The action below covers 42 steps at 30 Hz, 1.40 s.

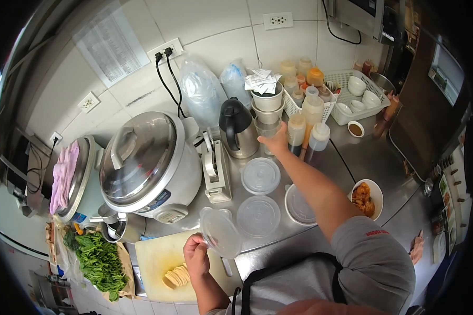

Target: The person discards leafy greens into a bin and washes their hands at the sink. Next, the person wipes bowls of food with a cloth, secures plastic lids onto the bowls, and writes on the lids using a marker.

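Note:
My left hand (pixel 196 253) pinches the edge of a translucent plastic lid (pixel 220 233), tilted above the cutting board (pixel 152 254). On that board lie several pale yellow slices (pixel 176 276). My right arm stretches forward, and my right hand (pixel 276 140) is closed round a clear plastic cup (pixel 268 127) beside the black and steel thermal jug (pixel 237 128). Two translucent round lids lie on the steel counter between my hands, a nearer lid (pixel 258 216) and a farther lid (pixel 261 176). My right forearm partly covers a lidded white bowl (pixel 298 205).
A big rice cooker (pixel 147 163) and a tape dispenser (pixel 215 173) stand left of the jug. Squeeze bottles (pixel 312 110) crowd the right side. A bowl of sauced food (pixel 367 198) sits near my right elbow. Leafy greens (pixel 102 262) lie far left. Another person's hand (pixel 417 248) shows at right.

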{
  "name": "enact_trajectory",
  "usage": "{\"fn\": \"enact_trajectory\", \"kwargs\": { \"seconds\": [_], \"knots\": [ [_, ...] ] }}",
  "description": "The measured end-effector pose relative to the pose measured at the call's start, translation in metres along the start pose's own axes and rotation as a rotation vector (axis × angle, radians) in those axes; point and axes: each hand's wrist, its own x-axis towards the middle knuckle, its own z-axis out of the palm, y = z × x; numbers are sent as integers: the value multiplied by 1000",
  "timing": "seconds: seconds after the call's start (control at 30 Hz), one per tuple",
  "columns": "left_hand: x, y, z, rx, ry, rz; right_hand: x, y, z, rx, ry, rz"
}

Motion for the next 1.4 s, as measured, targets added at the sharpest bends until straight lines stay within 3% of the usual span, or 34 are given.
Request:
{"fn": "enact_trajectory", "kwargs": {
  "seconds": [0.2, 0.3, 0.37, 0.4, 0.47, 0.53, 0.6, 0.7, 0.77, 0.87, 0.93, 1.0, 1.13, 1.27, 1.4],
  "knots": [
    [7, 3, 22, -10, -35, 73, -2, 17, 0, -4, -155, 110],
    [4, 8, 34, -29, -122, 135, -14, -4, -14, 70, -253, 390],
    [2, 12, 47, -59, -198, 183, -31, -25, -41, 298, -534, 491],
    [0, 13, 55, -74, -221, 193, -57, -57, -70, 177, -570, 385],
    [-6, 16, 74, -107, -270, 208, -97, -64, -102, 319, -740, 12],
    [-11, 11, 94, -113, -330, 196, -129, -75, -148, 438, -1025, 200],
    [-16, 1, 111, -132, -366, 161, -144, -59, -180, 441, -1186, 145],
    [-30, -21, 146, -139, -435, 54, -156, -28, -220, 277, -985, 59],
    [-42, -36, 179, -155, -440, -48, -150, -4, -249, 330, -781, -25],
    [-55, -72, 219, -135, -442, -338, -139, 5, -319, 208, -471, 70],
    [-59, -111, 238, -10, -492, -398, -122, 56, -349, 186, -283, 98],
    [-66, -155, 251, 155, -470, -363, -116, 97, -368, 81, -169, 85],
    [-87, -188, 286, 324, -455, -325, -126, 110, -377, -182, -7, 90],
    [-93, -216, 303, 338, -354, -291, -130, 115, -369, -453, 63, -32],
    [-92, -243, 307, 329, -408, -78, -133, 124, -366, -510, 95, -107]
  ]
}}
